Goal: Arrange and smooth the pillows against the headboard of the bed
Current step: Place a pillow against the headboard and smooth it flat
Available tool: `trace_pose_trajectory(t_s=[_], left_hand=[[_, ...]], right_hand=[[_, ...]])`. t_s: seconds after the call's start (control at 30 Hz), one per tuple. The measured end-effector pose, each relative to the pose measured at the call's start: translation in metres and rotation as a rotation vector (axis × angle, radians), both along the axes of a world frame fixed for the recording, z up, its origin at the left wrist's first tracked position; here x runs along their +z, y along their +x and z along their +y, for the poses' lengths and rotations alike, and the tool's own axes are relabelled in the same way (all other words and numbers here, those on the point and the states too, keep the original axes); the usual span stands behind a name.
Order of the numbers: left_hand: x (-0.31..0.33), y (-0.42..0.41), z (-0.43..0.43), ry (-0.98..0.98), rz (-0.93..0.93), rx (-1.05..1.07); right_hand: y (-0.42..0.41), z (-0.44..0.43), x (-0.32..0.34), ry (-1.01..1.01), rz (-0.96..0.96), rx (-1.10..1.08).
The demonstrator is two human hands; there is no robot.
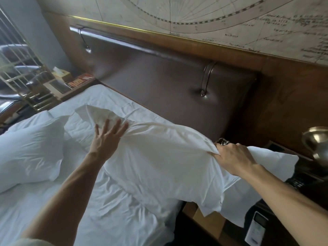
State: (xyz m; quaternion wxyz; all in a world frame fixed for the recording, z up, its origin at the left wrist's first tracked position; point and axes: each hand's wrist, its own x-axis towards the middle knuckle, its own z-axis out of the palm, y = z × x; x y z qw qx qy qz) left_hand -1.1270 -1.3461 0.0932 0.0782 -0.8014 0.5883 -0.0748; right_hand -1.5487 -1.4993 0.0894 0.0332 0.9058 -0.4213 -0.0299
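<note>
Gripping the pillow (159, 157) by its bunched corner with our right hand (234, 159), left hand (104, 139) flat and open on it, we risk dragging it off the bed (88, 201).

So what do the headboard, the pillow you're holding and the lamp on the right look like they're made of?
Headboard: dark brown leather or a leather-look vinyl, padded; it shows a soft sheen and a dimple at a ring. Pillow: white woven cloth, probably cotton, matte and creased, bunching where the right hand grips it. Lamp: brass-coloured metal, glossy with bright highlights.
</note>
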Motion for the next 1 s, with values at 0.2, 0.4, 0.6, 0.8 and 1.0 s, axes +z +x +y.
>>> trace_pose_trajectory(t_s=[0.2, 0.4, 0.6, 0.8, 1.0], left_hand=[[-0.005, 0.021, -0.042, 0.025, -0.008, 0.024], [-0.013, 0.061, -0.090, 0.070, 0.043, -0.010], [-0.015, 0.117, -0.148, 0.009, 0.145, -0.015], [-0.018, 0.174, -0.198, -0.020, 0.182, 0.021], [-0.029, 0.217, -0.239, -0.060, 0.179, 0.029]], right_hand=[[0.019, -0.025, -0.006, -0.003, -0.001, -0.017], [0.052, -0.053, -0.016, 0.057, -0.037, -0.083], [0.110, -0.091, -0.020, 0.082, -0.021, -0.135], [0.172, -0.130, -0.017, 0.065, -0.050, -0.120], [0.217, -0.168, -0.028, 0.024, -0.021, -0.129]])
